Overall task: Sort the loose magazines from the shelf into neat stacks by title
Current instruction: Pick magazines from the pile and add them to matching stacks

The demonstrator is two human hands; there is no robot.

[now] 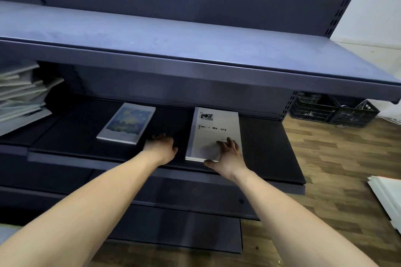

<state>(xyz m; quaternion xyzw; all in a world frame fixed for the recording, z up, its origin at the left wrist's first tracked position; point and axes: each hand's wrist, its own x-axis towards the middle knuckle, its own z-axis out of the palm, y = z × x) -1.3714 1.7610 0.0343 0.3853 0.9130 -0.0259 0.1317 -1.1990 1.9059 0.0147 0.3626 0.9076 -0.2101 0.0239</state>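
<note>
A white magazine stack point(213, 134) titled "Time & Memory" lies on the dark middle shelf point(65, 136), right of centre. The right hand point(227, 158) rests on its near end, fingers spread, thumb at the front edge. The left hand point(161, 145) lies flat on the shelf between it and a starry-night magazine point(127, 123). Loose magazines point(19, 91) pile up far left.

The right hand point(227, 156) rests on a white magazine point(213, 134) on the dark shelf point(76, 134); the left hand point(161, 146) lies flat beside a starry-picture magazine point(127, 123); a messy pile point(19, 93) sits far left.
</note>
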